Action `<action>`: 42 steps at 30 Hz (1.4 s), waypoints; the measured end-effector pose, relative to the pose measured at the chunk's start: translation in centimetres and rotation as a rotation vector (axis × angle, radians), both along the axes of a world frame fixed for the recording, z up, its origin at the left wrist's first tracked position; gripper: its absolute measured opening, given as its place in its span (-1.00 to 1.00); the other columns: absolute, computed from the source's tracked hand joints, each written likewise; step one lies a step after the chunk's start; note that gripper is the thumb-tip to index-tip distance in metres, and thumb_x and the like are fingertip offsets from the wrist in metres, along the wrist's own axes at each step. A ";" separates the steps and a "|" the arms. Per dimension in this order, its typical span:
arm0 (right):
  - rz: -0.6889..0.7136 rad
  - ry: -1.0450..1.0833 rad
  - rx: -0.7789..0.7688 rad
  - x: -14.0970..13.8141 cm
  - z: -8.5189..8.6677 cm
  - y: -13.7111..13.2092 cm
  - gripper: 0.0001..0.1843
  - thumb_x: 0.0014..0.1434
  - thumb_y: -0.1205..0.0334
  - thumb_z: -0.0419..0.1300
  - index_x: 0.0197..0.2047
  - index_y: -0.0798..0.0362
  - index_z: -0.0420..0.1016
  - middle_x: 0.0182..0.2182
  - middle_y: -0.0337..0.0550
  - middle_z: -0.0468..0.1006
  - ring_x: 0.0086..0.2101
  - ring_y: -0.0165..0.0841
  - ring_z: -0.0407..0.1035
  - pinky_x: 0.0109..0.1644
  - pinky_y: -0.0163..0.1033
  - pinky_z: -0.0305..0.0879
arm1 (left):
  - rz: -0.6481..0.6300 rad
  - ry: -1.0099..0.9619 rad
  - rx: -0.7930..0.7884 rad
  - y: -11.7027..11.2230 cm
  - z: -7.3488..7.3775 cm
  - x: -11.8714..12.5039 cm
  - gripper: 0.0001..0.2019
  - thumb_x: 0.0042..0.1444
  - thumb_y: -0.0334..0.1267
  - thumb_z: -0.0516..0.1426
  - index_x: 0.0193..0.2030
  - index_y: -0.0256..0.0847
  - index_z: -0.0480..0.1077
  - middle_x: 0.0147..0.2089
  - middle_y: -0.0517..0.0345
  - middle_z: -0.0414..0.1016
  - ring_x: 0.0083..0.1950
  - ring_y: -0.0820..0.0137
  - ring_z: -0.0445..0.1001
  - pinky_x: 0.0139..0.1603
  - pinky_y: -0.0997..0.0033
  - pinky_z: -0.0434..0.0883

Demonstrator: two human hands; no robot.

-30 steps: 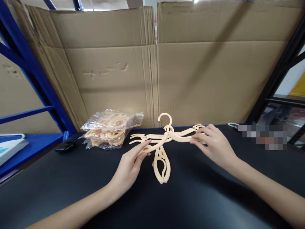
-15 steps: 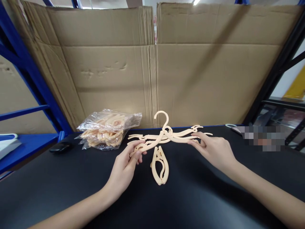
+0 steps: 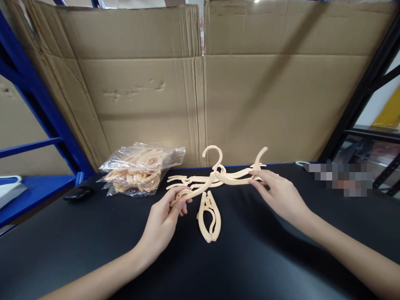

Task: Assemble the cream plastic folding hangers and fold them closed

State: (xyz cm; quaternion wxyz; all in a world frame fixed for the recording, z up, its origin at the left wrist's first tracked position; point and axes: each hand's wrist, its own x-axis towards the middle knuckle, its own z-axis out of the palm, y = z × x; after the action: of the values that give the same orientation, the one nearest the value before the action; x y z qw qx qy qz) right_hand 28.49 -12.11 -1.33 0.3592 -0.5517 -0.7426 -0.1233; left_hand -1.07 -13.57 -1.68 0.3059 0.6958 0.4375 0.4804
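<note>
Between my two hands is an unfolded cream plastic folding hanger (image 3: 231, 181), its hook pointing up. My left hand (image 3: 167, 216) is closed around the end of its left arm. The fingers of my right hand (image 3: 278, 188) pinch the end of the right arm, where a short curved end piece (image 3: 261, 156) sticks upward. Behind it, more unfolded hangers (image 3: 178, 179) lie on the black table, partly hidden by the held one. A folded hanger (image 3: 203, 227) lies flat on the table just in front, below the held one.
Clear plastic bags (image 3: 140, 168) of cream hangers are stacked at the back left. A black computer mouse (image 3: 78, 193) lies left of them. Cardboard sheets (image 3: 150, 91) stand along the back edge. A blurred item (image 3: 340, 177) lies at the right, near a black rack post (image 3: 350, 89).
The curved end piece at the hanger's right arm now points upward above my right fingers. My right hand has shifted only slightly; my left hand keeps its hold.
</note>
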 end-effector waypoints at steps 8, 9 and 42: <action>0.314 0.537 -0.116 -0.4 -0.6 0.3 -0.81 0.25 0.13 0.08 -0.13 0.01 0.42 -0.05 -0.04 0.43 -0.32 -0.30 0.49 -0.42 -0.23 0.53 | -0.014 -0.014 -0.028 -0.1 0.0 0.1 -0.79 0.23 -0.21 0.01 -0.07 -0.24 0.33 -0.31 0.14 0.46 -0.41 0.43 0.35 -0.36 0.41 0.35; 0.330 0.544 -0.109 -0.4 -0.6 0.3 -0.80 0.25 0.13 0.07 -0.14 0.01 0.43 -0.05 -0.03 0.42 -0.31 -0.30 0.48 -0.42 -0.23 0.54 | -0.016 -0.019 -0.030 -0.1 0.0 0.1 -0.79 0.23 -0.21 0.01 -0.06 -0.24 0.33 -0.30 0.14 0.46 -0.40 0.44 0.35 -0.36 0.41 0.35; 0.573 0.867 -0.263 -1.2 -0.6 0.4 -0.67 0.22 0.07 0.11 0.03 -0.02 0.41 -0.27 -0.13 0.45 -0.37 -0.36 0.36 -0.24 -0.15 0.41 | 0.066 -0.272 -0.095 -0.6 2.1 0.5 -0.66 0.01 -0.15 0.25 -0.08 -0.23 0.43 -0.27 0.12 0.55 -0.30 0.36 0.53 -0.24 0.39 0.53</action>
State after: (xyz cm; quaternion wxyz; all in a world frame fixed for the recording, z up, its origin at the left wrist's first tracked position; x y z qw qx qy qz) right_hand 27.30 -11.74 -1.93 0.5802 -0.3675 -0.6560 0.3132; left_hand -0.61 -14.13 0.38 0.3789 0.5944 0.4370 0.5587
